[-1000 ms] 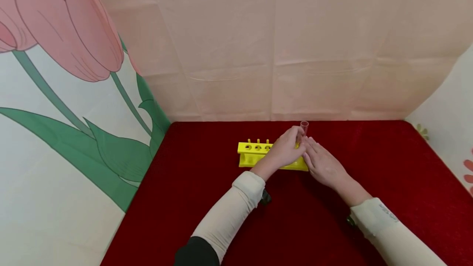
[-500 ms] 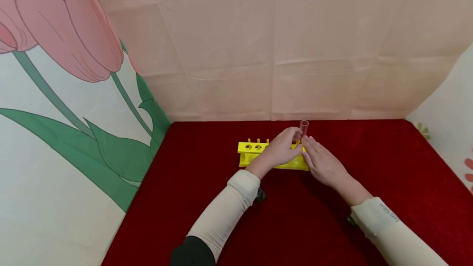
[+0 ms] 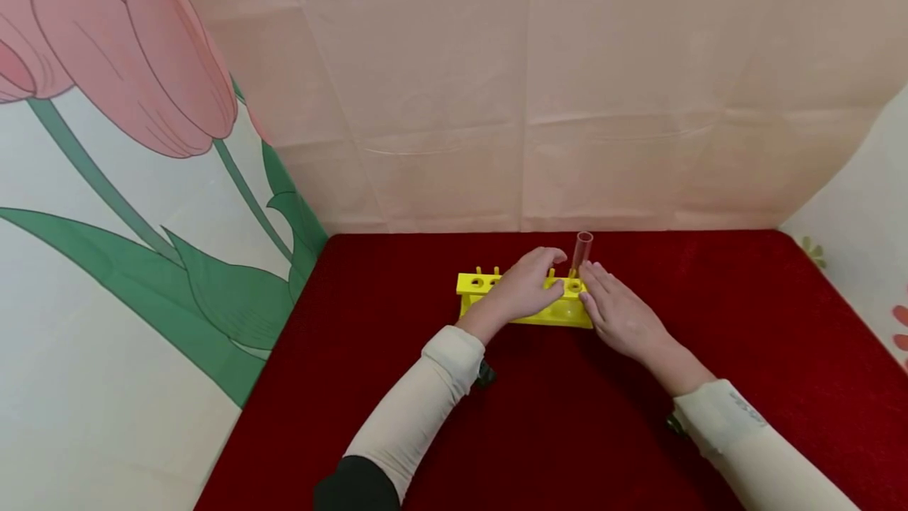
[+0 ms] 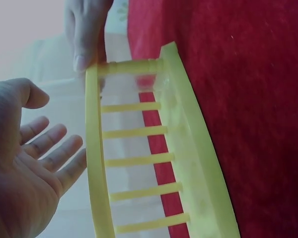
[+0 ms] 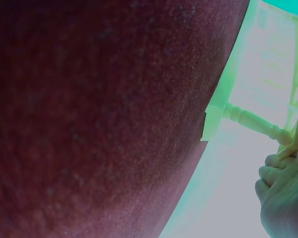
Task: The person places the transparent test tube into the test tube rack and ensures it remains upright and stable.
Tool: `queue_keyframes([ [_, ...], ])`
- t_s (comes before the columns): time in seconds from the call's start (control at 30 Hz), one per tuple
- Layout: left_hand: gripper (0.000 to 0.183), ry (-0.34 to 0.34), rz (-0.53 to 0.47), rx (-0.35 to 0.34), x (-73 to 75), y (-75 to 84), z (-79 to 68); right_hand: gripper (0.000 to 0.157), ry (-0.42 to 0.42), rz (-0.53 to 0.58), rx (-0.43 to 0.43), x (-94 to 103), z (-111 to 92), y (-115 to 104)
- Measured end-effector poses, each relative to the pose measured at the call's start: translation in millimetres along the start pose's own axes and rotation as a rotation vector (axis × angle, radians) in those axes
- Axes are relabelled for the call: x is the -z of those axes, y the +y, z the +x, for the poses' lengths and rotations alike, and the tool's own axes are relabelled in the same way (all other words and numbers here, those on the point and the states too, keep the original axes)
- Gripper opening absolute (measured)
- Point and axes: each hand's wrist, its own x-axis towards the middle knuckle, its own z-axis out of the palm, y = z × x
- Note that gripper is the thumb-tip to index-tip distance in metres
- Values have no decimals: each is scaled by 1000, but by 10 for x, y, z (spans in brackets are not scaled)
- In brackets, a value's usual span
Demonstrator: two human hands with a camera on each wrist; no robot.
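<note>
A yellow test tube rack [image 3: 532, 322] stands on the table, with a row of round holes along its top bar and pegs behind. One clear test tube [image 3: 583, 249] rises from its right-end hole. My left hand [image 3: 521, 286] is over the middle of the rack, thumb and fingers spread and holding nothing. In the left wrist view, a gap shows between that hand's thumb and fingers beside the top bar. At the rack's right end, my right hand [image 3: 624, 318] holds the top bar's corner between thumb and fingers; the right wrist view shows those fingers at the corner.
Dark red cloth covers the table [image 3: 567, 432]. A pale pink sheet [image 3: 525, 85] hangs along the back edge, and a tulip-patterned sheet [image 3: 128, 259] is on the left. Both forearms reach in from the front.
My left hand has let go of the test tube and moved left, its thumb and fingers opening. The tube stays upright in the rack. My right hand has stayed at the rack's end.
</note>
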Motion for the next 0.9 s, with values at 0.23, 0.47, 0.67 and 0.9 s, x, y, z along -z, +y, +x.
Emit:
queue_keyframes([
  [0.23,51,-9,57,8,29,-65,-55,56,-22,-3,-20,-2,0,3],
  [0.47,51,-13,82,29,79,-107,-113,57,-29,-8,-35,-13,-9,24],
  [0.67,51,-8,110,38,105,-185,-164,57,-19,-27,-27,2,-9,26],
  [0.9,54,-4,129,32,151,-269,-252,58,-16,-34,-24,24,-10,18],
])
